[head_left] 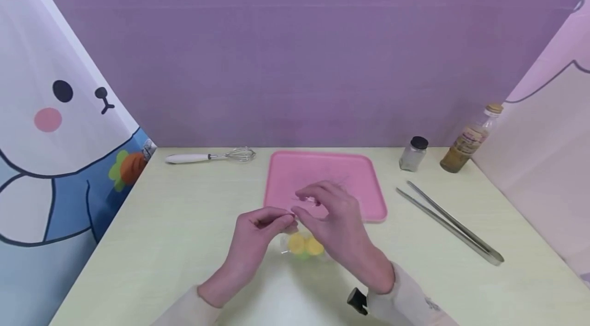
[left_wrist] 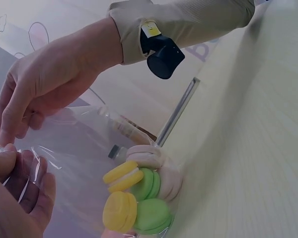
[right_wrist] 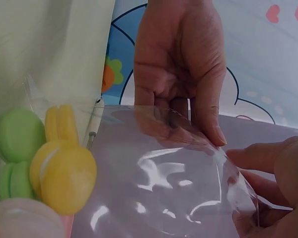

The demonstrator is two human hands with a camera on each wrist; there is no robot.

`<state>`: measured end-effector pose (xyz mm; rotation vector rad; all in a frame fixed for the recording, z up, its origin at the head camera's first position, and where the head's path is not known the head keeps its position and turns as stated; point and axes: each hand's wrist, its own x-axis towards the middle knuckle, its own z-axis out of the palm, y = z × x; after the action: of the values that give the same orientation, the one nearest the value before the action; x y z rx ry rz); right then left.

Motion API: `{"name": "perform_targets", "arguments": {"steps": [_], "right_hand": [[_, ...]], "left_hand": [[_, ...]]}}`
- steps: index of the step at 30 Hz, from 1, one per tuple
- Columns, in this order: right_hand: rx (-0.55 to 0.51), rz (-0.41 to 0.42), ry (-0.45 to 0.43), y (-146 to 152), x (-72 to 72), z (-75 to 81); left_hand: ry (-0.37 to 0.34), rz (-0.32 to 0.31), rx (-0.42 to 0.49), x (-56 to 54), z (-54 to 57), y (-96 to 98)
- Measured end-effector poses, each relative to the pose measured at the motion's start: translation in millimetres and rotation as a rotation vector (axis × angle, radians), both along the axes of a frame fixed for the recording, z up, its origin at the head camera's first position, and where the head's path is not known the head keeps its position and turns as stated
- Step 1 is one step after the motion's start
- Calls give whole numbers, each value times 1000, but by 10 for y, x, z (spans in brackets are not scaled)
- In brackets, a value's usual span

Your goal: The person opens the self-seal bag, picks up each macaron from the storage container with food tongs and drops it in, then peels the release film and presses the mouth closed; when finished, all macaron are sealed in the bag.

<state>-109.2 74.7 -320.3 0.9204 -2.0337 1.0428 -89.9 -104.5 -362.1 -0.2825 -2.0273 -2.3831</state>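
A clear plastic bag (right_wrist: 174,173) stands upright between my hands, with yellow macarons (left_wrist: 119,212), green macarons (left_wrist: 153,216) and pale pink macarons (left_wrist: 144,156) at its bottom. My left hand (head_left: 255,239) pinches the bag's top rim between thumb and fingers. Close beside it, my right hand (head_left: 338,223) has its thumb and curled fingers on the same rim, the fingers showing through the film in the right wrist view. The fingertips of both hands nearly meet there. From the head view the film is hard to see, and the right hand partly covers the bag.
Behind the hands lies a pink tray (head_left: 322,162). A whisk (head_left: 209,156) is at the back left. To the right are metal tongs (head_left: 454,226), a small black-capped jar (head_left: 413,154) and a corked bottle (head_left: 470,139). Printed cloths and a purple backdrop (head_left: 295,59) border the table.
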Motion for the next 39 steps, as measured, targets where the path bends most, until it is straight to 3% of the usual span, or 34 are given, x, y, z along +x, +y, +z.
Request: {"name": "perform_targets", "arguments": {"steps": [24, 39], "right_hand": [[7, 10, 0, 19, -5, -8], [-66, 15, 28, -18, 11, -19]], "left_hand": [[12, -7, -21, 31, 22, 13], [23, -11, -22, 40, 29, 31]]}}
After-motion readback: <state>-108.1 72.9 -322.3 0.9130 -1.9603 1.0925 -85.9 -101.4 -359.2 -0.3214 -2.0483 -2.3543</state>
